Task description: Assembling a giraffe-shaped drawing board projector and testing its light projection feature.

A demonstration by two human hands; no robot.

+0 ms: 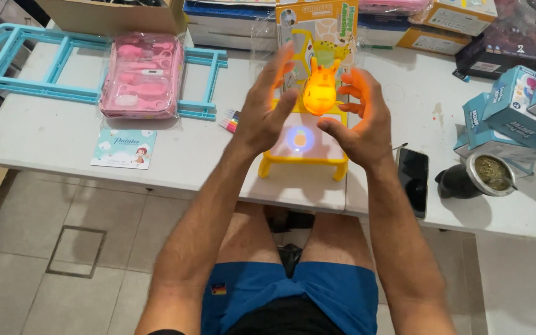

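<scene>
Both hands (pixel 271 102) (pixel 358 118) around glowing giraffe toy (pixel 321 90)

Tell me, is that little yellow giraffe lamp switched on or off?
On. The giraffe lamp glows orange, lighting both palms, and throws a round picture onto the board below.
</scene>
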